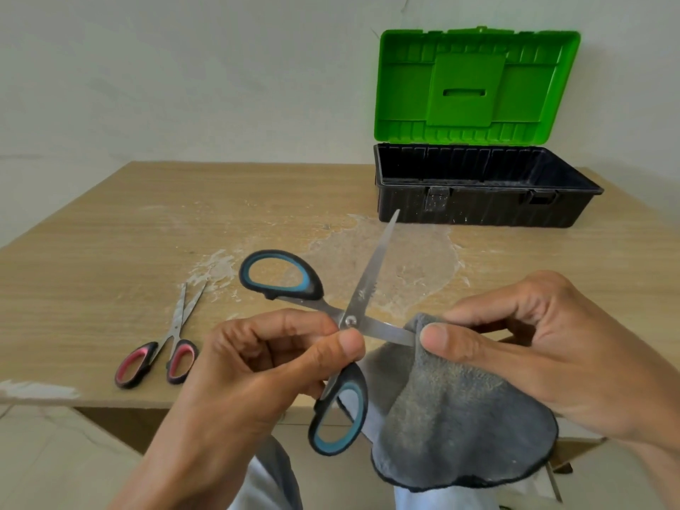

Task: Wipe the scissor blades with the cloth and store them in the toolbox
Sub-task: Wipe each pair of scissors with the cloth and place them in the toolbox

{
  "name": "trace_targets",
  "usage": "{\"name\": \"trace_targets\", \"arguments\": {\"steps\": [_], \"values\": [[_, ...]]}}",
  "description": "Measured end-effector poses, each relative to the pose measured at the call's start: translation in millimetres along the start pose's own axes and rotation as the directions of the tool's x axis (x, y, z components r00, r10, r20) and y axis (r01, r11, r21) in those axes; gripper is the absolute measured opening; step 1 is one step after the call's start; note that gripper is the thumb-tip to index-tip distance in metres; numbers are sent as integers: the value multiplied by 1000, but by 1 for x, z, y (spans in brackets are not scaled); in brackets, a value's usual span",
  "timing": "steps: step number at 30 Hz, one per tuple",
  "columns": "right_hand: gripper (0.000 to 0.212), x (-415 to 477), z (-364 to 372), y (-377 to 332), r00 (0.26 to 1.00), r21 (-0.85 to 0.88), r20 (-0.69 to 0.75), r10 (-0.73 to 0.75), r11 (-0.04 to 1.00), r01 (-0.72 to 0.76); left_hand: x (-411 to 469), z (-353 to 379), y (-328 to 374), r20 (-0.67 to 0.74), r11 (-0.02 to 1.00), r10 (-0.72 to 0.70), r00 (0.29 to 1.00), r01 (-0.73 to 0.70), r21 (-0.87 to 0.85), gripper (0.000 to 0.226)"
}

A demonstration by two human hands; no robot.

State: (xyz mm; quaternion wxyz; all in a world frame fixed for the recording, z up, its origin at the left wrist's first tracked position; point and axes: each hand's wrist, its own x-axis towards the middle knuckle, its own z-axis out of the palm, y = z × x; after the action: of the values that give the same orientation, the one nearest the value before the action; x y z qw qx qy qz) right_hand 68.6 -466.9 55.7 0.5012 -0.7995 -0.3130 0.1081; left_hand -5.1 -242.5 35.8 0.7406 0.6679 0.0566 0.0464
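Your left hand (257, 366) has the blue-handled scissors (369, 285) pinched at the pivot between thumb and curled fingers. The blades are spread wide. One blade points up and away from you, and the other runs across toward your right hand (533, 344). That hand is closed on the grey cloth (452, 417), thumb and forefinger pinching a fold of it around the far part of the crosswise blade, while the rest of the cloth hangs below your wrist.

You look to be in the middle of the wiping step. One blade is in the cloth. The upright blade is bare, and you can't tell from here whether it is clean.

A second pair, the red-handled scissors (176, 327), lies slightly open on the bench (110, 252), just beyond and to the outside of your left hand. Whether it has been wiped can't be judged.

The toolbox (478, 207) sits well beyond your right hand with its green lid (474, 86) standing open. Nothing shows inside it, though its floor is mostly hidden. By that reading, storing is all ahead of you, for both pairs.
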Motion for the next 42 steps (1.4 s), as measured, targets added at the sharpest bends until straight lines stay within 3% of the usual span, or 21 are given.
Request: {"name": "trace_targets", "arguments": {"steps": [6,13,18,22,24,25,30,35,42], "values": [[19,-3,0,2,1000,-30,-30,3,1000,-3,1,4,-2,-58,1000,-28,998,28,-1,27],[15,-11,-6,8,998,-34,-68,-11,999,9,-3,7,-3,-116,998,69,991,-67,21,23],[14,-15,-17,9,989,4,-146,-10,1000,10,-1,1,-2,-153,994,87,984,-96,-50,22],[26,-21,-26,13,983,37,-183,6,999,1,-3,-7,-2,-134,994,100,986,-105,-32,35],[19,-20,-27,12,977,91,-215,3,996,17,-5,-8,1,-119,995,89,989,-93,-30,26],[13,-19,-28,12,972,129,-235,4,991,27,-7,-7,4,-108,996,89,990,-91,-14,24],[29,-15,-31,5,951,127,-310,-12,990,54,-12,-7,12,-48,974,143,989,-132,184,20],[32,-13,-39,-1,950,87,-306,-56,992,87,-10,-14,16,33,917,161,986,-162,364,17],[29,-7,-48,-2,961,-11,-250,-119,993,120,-7,-14,23,137,876,85,987,-140,462,16]]}}
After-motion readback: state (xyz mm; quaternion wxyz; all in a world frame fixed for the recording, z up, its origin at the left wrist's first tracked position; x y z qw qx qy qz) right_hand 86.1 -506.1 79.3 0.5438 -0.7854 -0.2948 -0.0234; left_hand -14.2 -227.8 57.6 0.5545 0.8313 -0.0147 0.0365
